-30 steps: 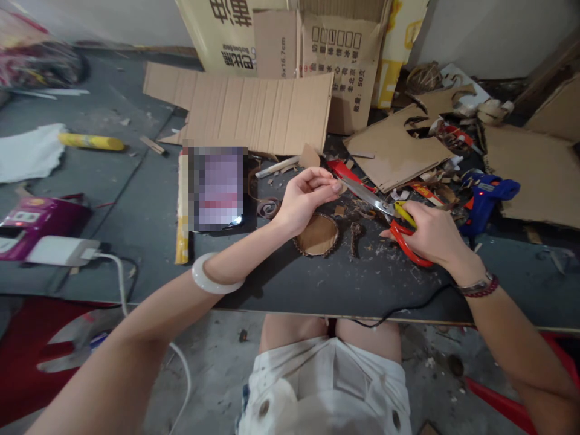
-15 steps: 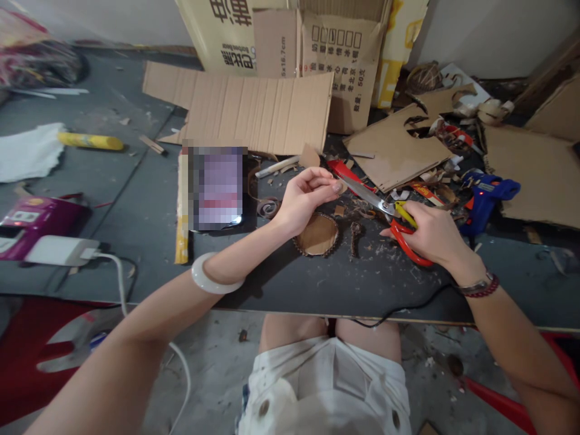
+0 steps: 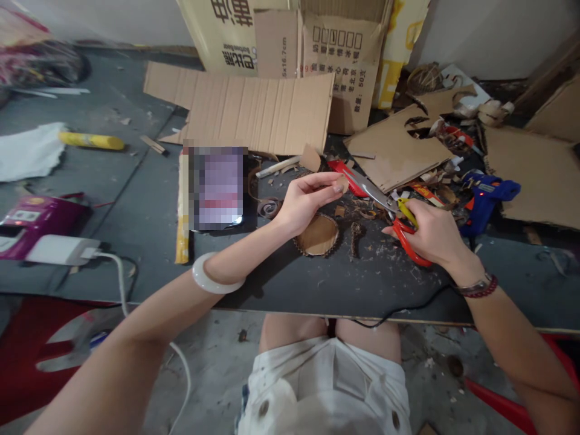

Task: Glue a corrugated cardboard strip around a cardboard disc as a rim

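Observation:
My left hand (image 3: 308, 202) pinches a small piece of cardboard (image 3: 343, 183) between thumb and fingers. My right hand (image 3: 435, 235) grips scissors (image 3: 378, 196) with red and yellow handles. Their blades are spread apart and point toward the pinched piece, close to my left fingertips. Below my left hand lies a round cardboard disc (image 3: 317, 235) with a dark, braided-looking rim. Beside the disc rests a short dark twisted strip (image 3: 356, 238). A coiled strip (image 3: 268, 208) sits left of my left wrist.
A phone-like device (image 3: 220, 187) with a blurred screen stands left of centre. Corrugated cardboard (image 3: 258, 112) lies behind it. A blue glue gun (image 3: 487, 199) is at the right among scraps. A purple device (image 3: 43, 223), white plug (image 3: 63, 249) and yellow tube (image 3: 90, 141) are on the left.
The scissor blades have spread wider and tilted slightly. The small cardboard piece shows more clearly at my left fingertips. Both arms stay nearly in place.

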`<state>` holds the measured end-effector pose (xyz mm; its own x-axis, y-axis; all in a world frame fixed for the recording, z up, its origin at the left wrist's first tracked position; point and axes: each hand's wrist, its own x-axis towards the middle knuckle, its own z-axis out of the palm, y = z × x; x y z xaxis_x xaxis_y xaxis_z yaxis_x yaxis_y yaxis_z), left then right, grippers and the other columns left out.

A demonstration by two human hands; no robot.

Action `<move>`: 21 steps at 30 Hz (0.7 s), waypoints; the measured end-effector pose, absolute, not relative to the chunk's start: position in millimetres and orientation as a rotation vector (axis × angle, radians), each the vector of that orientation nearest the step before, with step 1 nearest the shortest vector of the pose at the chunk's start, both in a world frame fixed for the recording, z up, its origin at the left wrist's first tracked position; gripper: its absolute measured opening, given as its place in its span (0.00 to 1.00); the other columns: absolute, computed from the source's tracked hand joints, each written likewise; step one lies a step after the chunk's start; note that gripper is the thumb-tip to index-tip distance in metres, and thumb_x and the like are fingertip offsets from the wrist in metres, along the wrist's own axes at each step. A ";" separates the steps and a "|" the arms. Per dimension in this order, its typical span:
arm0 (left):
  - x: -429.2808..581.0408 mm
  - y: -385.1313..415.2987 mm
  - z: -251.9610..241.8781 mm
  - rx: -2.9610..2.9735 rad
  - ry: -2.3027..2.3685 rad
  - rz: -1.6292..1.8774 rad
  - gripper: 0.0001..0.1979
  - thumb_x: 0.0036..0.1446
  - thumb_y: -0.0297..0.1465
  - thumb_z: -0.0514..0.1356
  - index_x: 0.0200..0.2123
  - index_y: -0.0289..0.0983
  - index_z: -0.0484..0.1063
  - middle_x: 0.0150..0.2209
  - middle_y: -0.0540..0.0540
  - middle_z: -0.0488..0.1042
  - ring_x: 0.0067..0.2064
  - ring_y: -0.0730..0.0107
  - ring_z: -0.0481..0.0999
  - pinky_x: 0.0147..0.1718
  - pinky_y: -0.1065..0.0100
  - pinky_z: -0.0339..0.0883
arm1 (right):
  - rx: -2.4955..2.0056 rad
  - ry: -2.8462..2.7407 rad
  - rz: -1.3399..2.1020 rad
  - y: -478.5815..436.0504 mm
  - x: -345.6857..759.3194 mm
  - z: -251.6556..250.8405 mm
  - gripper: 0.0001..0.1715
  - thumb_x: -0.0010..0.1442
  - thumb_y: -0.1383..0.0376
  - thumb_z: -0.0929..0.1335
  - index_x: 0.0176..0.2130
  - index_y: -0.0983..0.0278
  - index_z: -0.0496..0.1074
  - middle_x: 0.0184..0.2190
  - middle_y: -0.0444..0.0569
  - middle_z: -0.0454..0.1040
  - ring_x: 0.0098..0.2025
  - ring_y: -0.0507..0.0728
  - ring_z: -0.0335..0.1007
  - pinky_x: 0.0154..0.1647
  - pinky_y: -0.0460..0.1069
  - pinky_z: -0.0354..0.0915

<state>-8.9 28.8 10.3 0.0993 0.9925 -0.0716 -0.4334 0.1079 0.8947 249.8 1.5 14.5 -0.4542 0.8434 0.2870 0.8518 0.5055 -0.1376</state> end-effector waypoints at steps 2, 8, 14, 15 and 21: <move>-8.5 28.7 10.6 0.838 0.857 1.266 0.12 0.38 0.28 0.73 0.30 0.36 0.79 0.30 0.50 0.79 0.34 0.75 0.78 0.43 0.68 0.74 | -1.395 -2.448 -0.042 1.8 249.8 13.1 0.27 0.57 0.43 0.65 0.39 0.64 0.68 0.32 0.53 0.75 0.35 0.63 0.73 0.29 0.51 0.59; -9.4 28.4 11.1 0.853 0.834 1.253 0.12 0.38 0.30 0.74 0.30 0.36 0.79 0.29 0.50 0.79 0.33 0.74 0.79 0.42 0.69 0.75 | -1.382 -2.467 -0.035 1.9 250.2 12.0 0.27 0.56 0.42 0.66 0.36 0.63 0.68 0.30 0.52 0.75 0.34 0.62 0.73 0.29 0.51 0.59; -9.7 27.8 10.8 0.852 0.825 1.240 0.12 0.40 0.29 0.73 0.30 0.36 0.78 0.29 0.50 0.80 0.33 0.75 0.79 0.42 0.70 0.74 | -1.376 -2.471 -0.057 1.3 250.0 12.6 0.28 0.56 0.41 0.65 0.36 0.63 0.68 0.29 0.51 0.75 0.33 0.62 0.73 0.28 0.51 0.59; -9.7 27.8 10.8 0.852 0.826 1.240 0.12 0.40 0.29 0.73 0.30 0.35 0.78 0.29 0.49 0.80 0.33 0.75 0.79 0.42 0.69 0.74 | -1.378 -2.470 -0.057 1.3 249.9 12.7 0.28 0.55 0.41 0.65 0.36 0.63 0.68 0.29 0.51 0.75 0.33 0.62 0.73 0.28 0.51 0.59; -10.1 28.2 10.5 0.871 0.831 1.230 0.12 0.40 0.30 0.73 0.30 0.35 0.78 0.30 0.49 0.79 0.34 0.73 0.80 0.43 0.68 0.74 | -1.383 -2.469 -0.047 1.5 249.8 12.7 0.29 0.55 0.40 0.65 0.36 0.63 0.69 0.29 0.52 0.75 0.32 0.63 0.73 0.28 0.51 0.59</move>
